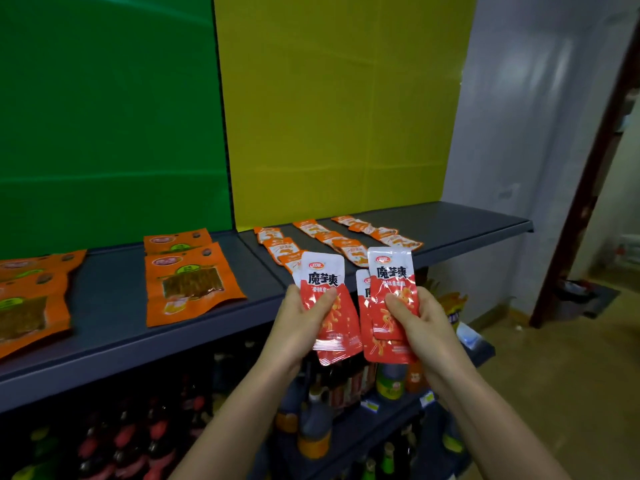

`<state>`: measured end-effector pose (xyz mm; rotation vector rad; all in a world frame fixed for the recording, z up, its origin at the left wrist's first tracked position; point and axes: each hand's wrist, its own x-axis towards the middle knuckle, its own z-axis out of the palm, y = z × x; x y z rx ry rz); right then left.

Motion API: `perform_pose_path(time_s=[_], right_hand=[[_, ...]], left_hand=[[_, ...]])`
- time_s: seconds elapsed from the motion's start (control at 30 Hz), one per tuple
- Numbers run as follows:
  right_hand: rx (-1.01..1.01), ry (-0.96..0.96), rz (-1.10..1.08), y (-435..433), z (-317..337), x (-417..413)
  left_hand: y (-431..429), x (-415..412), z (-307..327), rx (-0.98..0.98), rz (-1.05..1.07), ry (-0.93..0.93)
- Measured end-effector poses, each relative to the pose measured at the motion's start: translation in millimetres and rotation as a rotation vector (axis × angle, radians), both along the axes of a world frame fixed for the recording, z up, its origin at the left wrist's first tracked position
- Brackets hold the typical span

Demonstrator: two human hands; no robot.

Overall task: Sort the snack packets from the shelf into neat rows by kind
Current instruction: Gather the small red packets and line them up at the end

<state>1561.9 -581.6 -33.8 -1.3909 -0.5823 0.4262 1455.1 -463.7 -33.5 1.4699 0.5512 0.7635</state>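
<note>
My left hand grips one red-and-white snack packet upright in front of the shelf edge. My right hand holds a small stack of the same red-and-white packets, fanned slightly. Behind them on the grey shelf, small orange-and-white packets lie in three slanted rows. Larger orange packets with a clear window lie further left in two groups, the other group at the far left edge.
Green and yellow back panels stand behind the shelf. A lower shelf holds many bottles. The shelf ends at right near a pale wall and a dark door frame.
</note>
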Motion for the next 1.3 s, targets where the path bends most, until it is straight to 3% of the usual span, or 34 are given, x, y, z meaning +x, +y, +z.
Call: perform_pose_path(time_s=[0.43, 0.63, 0.83, 1.03, 1.3], right_hand=[[0.108, -0.018, 0.053, 66, 30, 187], [0.129, -0.043, 0.11, 100, 40, 247], [0.085, -0.151, 0.236, 125, 39, 308], [0.073, -0.216, 0.371, 139, 57, 393], [-0.3, -0.32, 0.369, 200, 36, 497]], left_hand=[[41, 194, 25, -0.051, -0.018, -0.168], [57, 248, 35, -0.047, 0.06, -0.131], [62, 301, 38, -0.095, 0.215, -0.158], [69, 352, 52, -0.078, 0.498, -0.167], [81, 359, 54, -0.103, 0.692, -0.094]])
